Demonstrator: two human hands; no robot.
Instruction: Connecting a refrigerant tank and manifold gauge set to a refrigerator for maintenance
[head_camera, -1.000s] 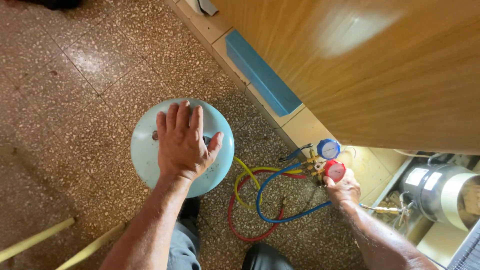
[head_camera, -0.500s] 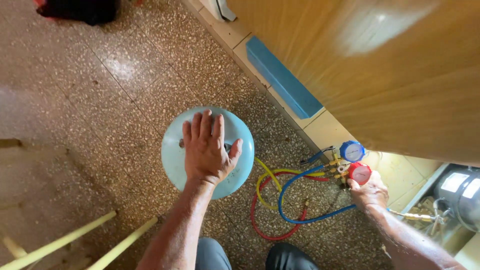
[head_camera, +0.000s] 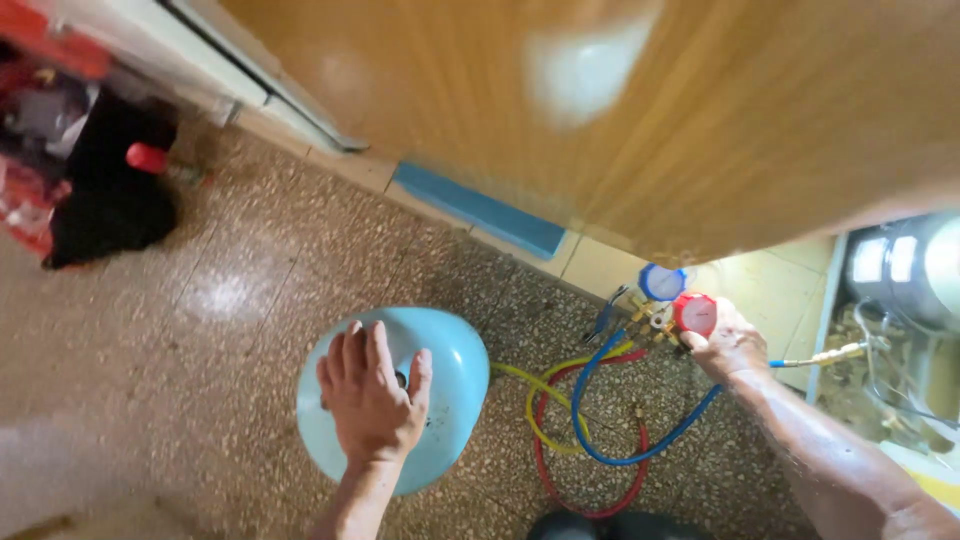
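Speckled terrazzo floor (head_camera: 200, 330), glossy wooden door (head_camera: 600, 120) above. Left hand (head_camera: 372, 400) spread flat on the smooth, pale blue domed cylinder (head_camera: 455, 380); best kept pressing steadily. Right hand (head_camera: 735, 345) closed around the brass gauge manifold (head_camera: 680, 315); coiled rubbery hoses (head_camera: 590, 440) between.

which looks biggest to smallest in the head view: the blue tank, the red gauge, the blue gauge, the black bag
1. Blue tank, largest, though it sits nearest the camera.
2. Black bag, partly cut off by the frame edge.
3. Red gauge and blue gauge: they look about alike, so no ranking between them.
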